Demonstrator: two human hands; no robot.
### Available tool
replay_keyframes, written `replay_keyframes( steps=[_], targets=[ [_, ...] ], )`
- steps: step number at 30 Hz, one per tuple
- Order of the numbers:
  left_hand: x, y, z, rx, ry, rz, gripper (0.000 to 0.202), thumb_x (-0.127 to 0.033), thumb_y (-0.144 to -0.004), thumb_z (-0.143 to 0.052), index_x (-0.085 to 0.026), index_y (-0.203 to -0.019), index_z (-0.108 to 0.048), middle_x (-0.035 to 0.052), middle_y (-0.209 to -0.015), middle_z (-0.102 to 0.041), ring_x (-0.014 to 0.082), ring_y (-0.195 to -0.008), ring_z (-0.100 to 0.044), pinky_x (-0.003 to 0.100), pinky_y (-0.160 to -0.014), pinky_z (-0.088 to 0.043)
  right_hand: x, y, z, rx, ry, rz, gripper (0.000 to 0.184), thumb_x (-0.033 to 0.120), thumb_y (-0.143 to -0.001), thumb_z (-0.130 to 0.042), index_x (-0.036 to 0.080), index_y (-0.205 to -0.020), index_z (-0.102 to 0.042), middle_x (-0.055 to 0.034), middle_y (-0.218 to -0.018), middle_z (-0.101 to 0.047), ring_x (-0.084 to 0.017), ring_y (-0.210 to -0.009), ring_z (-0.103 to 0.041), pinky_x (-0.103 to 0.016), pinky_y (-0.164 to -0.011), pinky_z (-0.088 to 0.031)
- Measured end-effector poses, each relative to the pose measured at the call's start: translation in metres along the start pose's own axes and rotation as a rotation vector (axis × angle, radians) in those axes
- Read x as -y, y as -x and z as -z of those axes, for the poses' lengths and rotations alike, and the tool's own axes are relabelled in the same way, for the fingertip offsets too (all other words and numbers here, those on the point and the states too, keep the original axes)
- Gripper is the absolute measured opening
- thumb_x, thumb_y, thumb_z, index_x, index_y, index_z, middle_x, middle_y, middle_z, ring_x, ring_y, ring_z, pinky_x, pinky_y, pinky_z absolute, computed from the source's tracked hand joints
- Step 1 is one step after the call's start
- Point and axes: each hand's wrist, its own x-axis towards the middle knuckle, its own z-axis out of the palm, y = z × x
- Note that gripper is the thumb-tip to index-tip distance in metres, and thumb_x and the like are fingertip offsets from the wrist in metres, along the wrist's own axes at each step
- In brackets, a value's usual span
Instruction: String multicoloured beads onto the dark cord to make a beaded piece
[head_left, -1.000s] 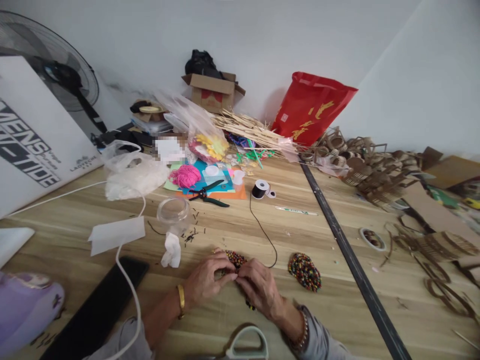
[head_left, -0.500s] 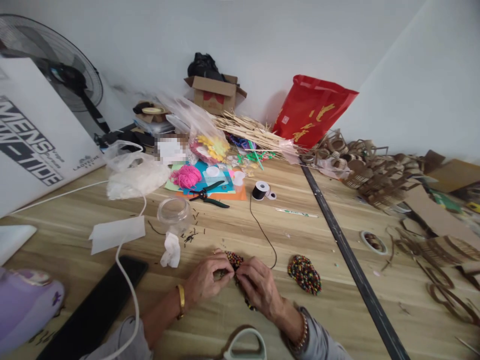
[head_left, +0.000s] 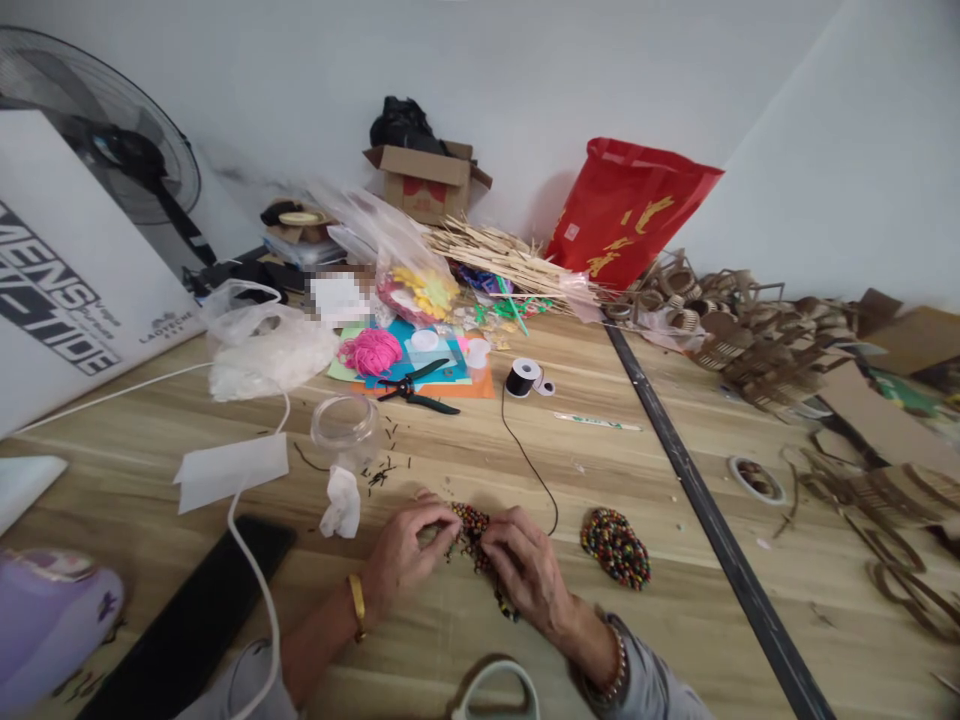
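Note:
A string of small multicoloured beads (head_left: 472,528) lies bunched on the table between my two hands. My left hand (head_left: 409,545), with a gold bracelet at its wrist, has thumb and forefinger curled together at the left side of the beads; what is pinched there is too small to make out. My right hand (head_left: 529,572) pinches at the right side of the bunch, and part of the bead string hangs below its fingers. A second coiled bead string (head_left: 616,548) rests to the right. Black cord (head_left: 534,462) runs from a spool (head_left: 523,377) toward my right hand.
Dark-handled pliers (head_left: 417,388), pink yarn (head_left: 370,352) and a clear round container (head_left: 345,425) lie beyond my hands. A pale handle (head_left: 498,690) is at the near edge. A white cable (head_left: 259,560) crosses the left side. Woven baskets (head_left: 750,340) crowd the right.
My hands have drawn apart: the left fingertips moved left and the right ones slightly right, showing more of the beads between them. The view has shifted a little.

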Motion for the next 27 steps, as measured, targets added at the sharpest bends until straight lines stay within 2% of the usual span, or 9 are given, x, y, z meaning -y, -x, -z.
replay_keyframes(
  steps=[3,7,12,17,27],
  targets=[
    [0.003,-0.001,0.006,-0.079,-0.021,0.084,0.018,-0.021,-0.084,-0.055,-0.016,-0.072,-0.067,0.0051,-0.072,-0.070,0.0192,-0.071,-0.063,0.029,-0.071,-0.049,-0.002,0.000,0.000,-0.002,-0.025,-0.032,0.015,0.020,-0.096,-0.047,0.019,-0.092,-0.061,-0.0065,-0.082,-0.060,-0.018,-0.077,-0.056,-0.029,-0.068,-0.049],
    [0.007,-0.002,0.011,-0.087,-0.054,0.159,0.016,-0.019,-0.083,-0.055,-0.017,-0.073,-0.067,0.0048,-0.074,-0.070,0.0193,-0.073,-0.064,0.029,-0.071,-0.050,-0.004,0.000,-0.001,-0.002,-0.027,-0.051,0.014,0.020,-0.096,-0.048,0.018,-0.091,-0.061,-0.0061,-0.080,-0.061,-0.017,-0.075,-0.056,-0.029,-0.067,-0.048],
    [0.006,-0.004,0.017,-0.006,-0.127,0.196,0.012,-0.011,-0.078,-0.057,-0.016,-0.073,-0.067,0.0052,-0.075,-0.069,0.0199,-0.073,-0.065,0.029,-0.070,-0.051,-0.005,0.000,-0.002,-0.019,-0.023,-0.058,0.014,0.019,-0.095,-0.049,0.018,-0.089,-0.061,-0.0060,-0.079,-0.061,-0.017,-0.075,-0.057,-0.029,-0.067,-0.048],
    [0.002,-0.003,0.021,0.114,-0.224,0.239,0.009,-0.007,-0.071,-0.062,-0.015,-0.071,-0.067,0.0036,-0.072,-0.063,0.0177,-0.061,-0.061,0.028,-0.061,-0.050,-0.006,0.000,-0.002,-0.020,-0.016,-0.055,0.014,0.019,-0.095,-0.049,0.018,-0.088,-0.061,-0.0055,-0.078,-0.061,-0.017,-0.073,-0.056,-0.028,-0.066,-0.048],
    [0.003,-0.003,0.017,0.221,-0.301,0.195,0.018,-0.001,-0.074,-0.059,-0.015,-0.080,-0.069,0.0064,-0.083,-0.065,0.0211,-0.079,-0.065,0.030,-0.073,-0.051,-0.007,0.000,-0.003,-0.028,-0.030,-0.032,0.012,0.017,-0.094,-0.051,0.018,-0.090,-0.061,-0.0056,-0.080,-0.060,-0.017,-0.074,-0.056,-0.028,-0.066,-0.049]
  ],
)
